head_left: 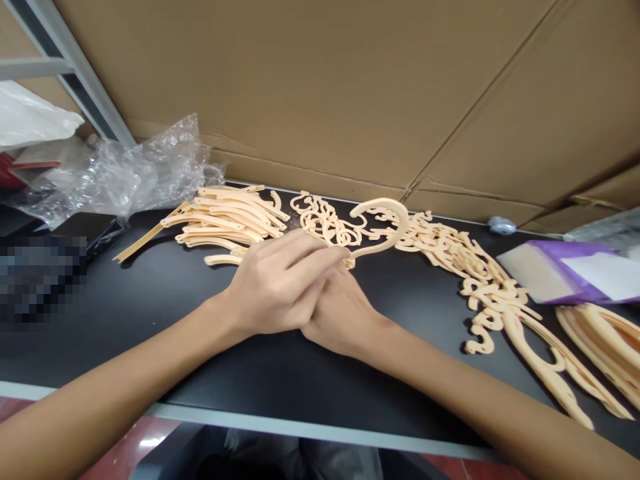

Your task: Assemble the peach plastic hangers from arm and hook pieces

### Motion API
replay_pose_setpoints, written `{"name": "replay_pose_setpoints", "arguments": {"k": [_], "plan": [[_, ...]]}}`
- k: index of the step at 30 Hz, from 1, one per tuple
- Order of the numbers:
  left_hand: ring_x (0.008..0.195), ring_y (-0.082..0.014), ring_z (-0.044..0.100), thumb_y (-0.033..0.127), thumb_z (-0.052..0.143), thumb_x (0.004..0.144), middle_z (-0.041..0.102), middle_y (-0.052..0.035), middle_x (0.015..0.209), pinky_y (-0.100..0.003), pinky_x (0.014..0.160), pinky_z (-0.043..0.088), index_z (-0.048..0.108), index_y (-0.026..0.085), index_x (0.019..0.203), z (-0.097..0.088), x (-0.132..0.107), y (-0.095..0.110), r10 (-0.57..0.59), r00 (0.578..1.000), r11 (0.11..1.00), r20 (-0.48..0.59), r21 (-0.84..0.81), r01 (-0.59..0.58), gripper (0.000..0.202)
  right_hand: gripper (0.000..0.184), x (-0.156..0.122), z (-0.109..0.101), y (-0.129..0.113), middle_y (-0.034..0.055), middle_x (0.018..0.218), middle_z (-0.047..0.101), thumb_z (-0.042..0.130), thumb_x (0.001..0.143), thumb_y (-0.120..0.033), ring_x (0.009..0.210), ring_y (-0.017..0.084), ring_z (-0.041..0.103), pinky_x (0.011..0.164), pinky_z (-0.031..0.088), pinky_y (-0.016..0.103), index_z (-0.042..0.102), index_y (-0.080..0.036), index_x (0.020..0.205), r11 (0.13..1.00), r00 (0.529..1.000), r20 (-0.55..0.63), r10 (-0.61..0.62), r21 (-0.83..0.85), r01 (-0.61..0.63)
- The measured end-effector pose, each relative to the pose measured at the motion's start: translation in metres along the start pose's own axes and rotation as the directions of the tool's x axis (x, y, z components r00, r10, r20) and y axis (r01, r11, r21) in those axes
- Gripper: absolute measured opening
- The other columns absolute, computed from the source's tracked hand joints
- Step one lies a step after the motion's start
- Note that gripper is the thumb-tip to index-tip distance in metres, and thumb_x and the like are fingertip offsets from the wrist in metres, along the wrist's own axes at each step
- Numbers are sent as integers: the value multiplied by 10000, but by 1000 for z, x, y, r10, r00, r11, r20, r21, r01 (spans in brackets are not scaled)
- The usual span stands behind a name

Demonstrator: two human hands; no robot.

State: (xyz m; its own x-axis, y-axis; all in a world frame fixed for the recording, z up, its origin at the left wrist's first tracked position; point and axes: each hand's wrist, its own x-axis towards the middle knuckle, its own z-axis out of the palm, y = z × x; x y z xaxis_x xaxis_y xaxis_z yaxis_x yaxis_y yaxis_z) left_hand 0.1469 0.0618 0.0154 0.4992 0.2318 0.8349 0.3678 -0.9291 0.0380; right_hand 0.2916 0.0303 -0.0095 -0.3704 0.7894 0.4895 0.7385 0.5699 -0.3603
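Close together over the black table, my left hand [280,283] overlaps my right hand [345,317]. Both are closed around a cream plastic clothes hanger, whose curved hook [400,230] sticks out up and to the right. The rest of the hanger is hidden inside my fingers. Just beyond my left hand lies a pile of long curved hanger arms [230,217]. Behind the hands is a heap of loose hooks [327,220]. Farther right spreads a pile of small curved hanger pieces [455,253].
Crumpled clear plastic wrap [145,177] and a dark phone-like object [87,230] lie at left. Finished-looking hangers [545,367] and a stack of cream pieces [600,340] are at right, below a purple-and-white package [575,270]. Cardboard [310,87] stands behind the table [280,387].
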Motion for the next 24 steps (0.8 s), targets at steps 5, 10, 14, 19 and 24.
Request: {"name": "replay_pose_setpoints", "arguments": {"k": [5,10,14,19,24], "plan": [[880,-179,679,98,555,906,724,-78,977,-318,798,568,640,157,1111,0,-1,0,-90,994,996,61,14,90,229,272,-16,-24,11,164,1033,692,574,898,-351,987,328,579,849,495,498,715,-139,992,978,989,148,1,-206,30],[872,-166,674,93,579,906,719,-60,982,-302,804,550,637,166,1117,2,-3,-4,-151,983,988,101,31,148,231,277,-24,-32,16,121,942,705,486,979,-274,923,277,571,768,467,418,730,-159,914,967,987,161,-23,-248,63],[840,-146,667,107,576,922,711,-56,968,-276,793,538,646,152,1100,5,-5,-4,-225,962,974,156,4,227,197,230,-32,-58,30,94,877,733,497,963,-199,827,231,619,783,481,400,713,-139,915,993,995,74,60,-103,-52],[838,-130,661,106,589,918,704,-64,975,-238,779,524,658,130,1116,6,-6,1,-279,937,957,210,-23,290,212,130,-33,-87,45,22,798,745,601,879,-211,701,158,656,614,480,270,728,-185,892,903,943,-14,333,294,-315],[789,-127,655,155,605,911,701,-53,930,-228,736,525,670,135,1045,8,-4,2,-343,910,933,232,-28,359,150,117,-27,-92,58,1,620,665,661,797,-258,561,132,578,507,422,242,741,-175,810,738,868,83,490,490,-464]]}}
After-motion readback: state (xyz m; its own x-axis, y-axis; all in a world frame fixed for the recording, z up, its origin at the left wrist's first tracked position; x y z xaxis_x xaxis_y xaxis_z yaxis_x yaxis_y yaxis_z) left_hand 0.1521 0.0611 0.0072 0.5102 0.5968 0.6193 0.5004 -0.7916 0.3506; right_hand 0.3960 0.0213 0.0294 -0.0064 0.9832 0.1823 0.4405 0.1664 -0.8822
